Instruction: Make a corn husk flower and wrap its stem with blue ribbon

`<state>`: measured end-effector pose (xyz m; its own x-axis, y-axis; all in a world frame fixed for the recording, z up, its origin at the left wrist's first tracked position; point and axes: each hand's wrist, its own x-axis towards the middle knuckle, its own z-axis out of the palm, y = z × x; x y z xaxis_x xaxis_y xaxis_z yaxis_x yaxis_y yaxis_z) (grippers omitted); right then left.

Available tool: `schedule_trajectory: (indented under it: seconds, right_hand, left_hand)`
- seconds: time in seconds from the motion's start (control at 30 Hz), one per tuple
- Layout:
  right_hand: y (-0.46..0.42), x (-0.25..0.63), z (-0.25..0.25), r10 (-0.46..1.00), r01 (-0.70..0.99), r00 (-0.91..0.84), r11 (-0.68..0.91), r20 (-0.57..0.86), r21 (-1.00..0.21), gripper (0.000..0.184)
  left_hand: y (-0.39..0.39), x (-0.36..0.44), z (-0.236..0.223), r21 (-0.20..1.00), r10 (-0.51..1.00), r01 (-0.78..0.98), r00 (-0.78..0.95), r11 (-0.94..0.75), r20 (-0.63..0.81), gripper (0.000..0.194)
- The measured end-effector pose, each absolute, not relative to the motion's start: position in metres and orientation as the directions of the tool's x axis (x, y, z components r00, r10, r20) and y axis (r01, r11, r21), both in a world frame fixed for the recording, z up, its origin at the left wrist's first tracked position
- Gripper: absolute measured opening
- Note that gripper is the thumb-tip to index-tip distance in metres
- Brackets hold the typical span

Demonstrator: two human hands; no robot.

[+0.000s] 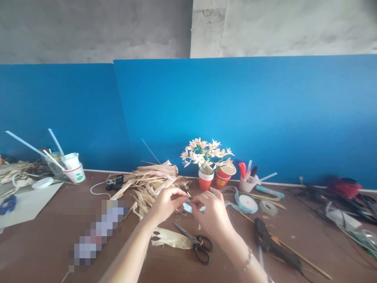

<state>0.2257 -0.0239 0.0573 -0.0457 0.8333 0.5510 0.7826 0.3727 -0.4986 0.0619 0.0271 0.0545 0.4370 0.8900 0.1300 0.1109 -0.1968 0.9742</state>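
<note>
My left hand (168, 202) and my right hand (212, 212) meet above the middle of the table, fingertips nearly touching. Both are closed in a pinch around something small and thin, partly dark green; its kind is too small to make out. Below them lie black-handled scissors (198, 243), blades partly over a pale piece of dried husk (173, 238) with cut-out holes. Just beyond my hands stands a bunch of cream husk flowers (203, 153) on green stems in a stack of red paper cups (205, 181). A pile of dried corn husks (153, 177) spreads behind my left hand.
A glue gun (275, 245) and a thin stick (309, 263) lie at right. Beyond are a ribbon roll (246, 203), a tape roll (268, 207), a cup of tools (247, 184) and tangled cables (312, 196). White cups (74, 173) stand left; a blue partition (235, 106) bounds the back.
</note>
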Motion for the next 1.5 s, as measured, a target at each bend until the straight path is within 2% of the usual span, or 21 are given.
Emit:
schedule_trajectory:
  seconds: [0.07, 0.17, 0.23, 0.3, 0.33, 0.4, 0.47, 0.53, 0.7, 0.83, 0.97, 1.1, 1.17, 1.23, 1.3, 1.33, 1.5]
  right_hand:
    - [-0.023, 0.231, 0.060, 0.922, 0.671, -0.041, 0.311, 0.385, -0.673, 0.013]
    - [-0.021, 0.238, 0.061, 0.991, 0.378, -0.131, 0.082, 0.035, -0.922, 0.013]
    - [-0.019, 0.241, 0.059, 0.968, 0.205, -0.228, -0.061, -0.108, -0.977, 0.015]
    - [-0.017, 0.244, 0.056, 0.951, 0.148, -0.267, -0.121, -0.158, -0.981, 0.017]
    - [-0.014, 0.247, 0.054, 0.954, 0.165, -0.258, -0.110, -0.150, -0.980, 0.019]
    - [-0.007, 0.252, 0.047, 0.983, 0.316, -0.167, -0.021, -0.077, -0.949, 0.028]
    - [0.005, 0.257, 0.037, 0.998, 0.565, -0.008, 0.052, 0.057, -0.824, 0.035]
    - [0.018, 0.260, 0.026, 0.990, 0.682, 0.082, 0.026, 0.112, -0.731, 0.031]
    - [0.045, 0.244, 0.001, 0.976, 0.825, 0.068, 0.062, 0.207, -0.562, 0.017]
    - [0.058, 0.234, -0.008, 0.965, 0.841, 0.051, 0.097, 0.258, -0.532, 0.012]
    - [0.057, 0.240, -0.007, 0.955, 0.760, 0.045, 0.157, 0.292, -0.631, 0.009]
    - [0.040, 0.245, 0.001, 0.950, 0.603, 0.058, 0.212, 0.307, -0.769, 0.022]
    - [0.029, 0.243, 0.007, 0.950, 0.436, 0.070, 0.247, 0.306, -0.865, 0.026]
    - [0.019, 0.240, 0.013, 0.963, 0.166, 0.074, 0.243, 0.258, -0.956, 0.031]
    - [0.012, 0.237, 0.019, 0.981, -0.053, 0.045, 0.191, 0.189, -0.980, 0.038]
    - [0.010, 0.236, 0.022, 0.986, -0.100, 0.025, 0.168, 0.166, -0.981, 0.040]
    - [0.006, 0.237, 0.027, 0.989, -0.198, -0.021, 0.142, 0.149, -0.970, 0.034]
  left_hand:
    - [0.024, 0.061, 0.058, 0.981, 0.870, 0.089, 0.482, -0.170, 0.107, 0.021]
    - [0.020, 0.064, 0.060, 0.989, 0.842, 0.052, 0.532, -0.137, 0.089, 0.019]
    - [0.019, 0.066, 0.057, 0.994, 0.842, 0.038, 0.536, -0.102, 0.066, 0.017]
    - [0.021, 0.067, 0.054, 0.998, 0.854, 0.027, 0.520, -0.062, 0.039, 0.017]
    - [0.023, 0.066, 0.052, 0.999, 0.862, 0.022, 0.505, -0.045, 0.027, 0.017]
    - [0.028, 0.063, 0.048, 1.000, 0.878, 0.022, 0.478, -0.010, -0.002, 0.017]
    - [0.034, 0.058, 0.045, 0.999, 0.886, 0.039, 0.461, 0.037, -0.050, 0.017]
    - [0.039, 0.054, 0.042, 0.995, 0.886, 0.045, 0.454, 0.086, -0.097, 0.017]
    - [0.042, 0.053, 0.035, 0.994, 0.892, 0.050, 0.437, 0.102, -0.114, 0.015]
    - [0.043, 0.054, 0.034, 0.992, 0.889, 0.050, 0.439, 0.118, -0.128, 0.013]
    - [0.044, 0.054, 0.034, 0.990, 0.895, 0.016, 0.425, 0.143, -0.136, 0.013]
    - [0.043, 0.057, 0.031, 0.978, 0.883, -0.007, 0.430, 0.208, -0.185, 0.012]
    - [0.042, 0.061, 0.029, 0.969, 0.877, -0.029, 0.431, 0.247, -0.211, 0.012]
    - [0.041, 0.064, 0.026, 0.960, 0.875, -0.071, 0.435, 0.270, -0.213, 0.012]
    - [0.040, 0.066, 0.025, 0.955, 0.871, -0.111, 0.450, 0.275, -0.198, 0.014]
    - [0.040, 0.067, 0.025, 0.953, 0.867, -0.125, 0.460, 0.276, -0.191, 0.015]
    - [0.038, 0.069, 0.029, 0.947, 0.859, -0.150, 0.477, 0.285, -0.183, 0.016]
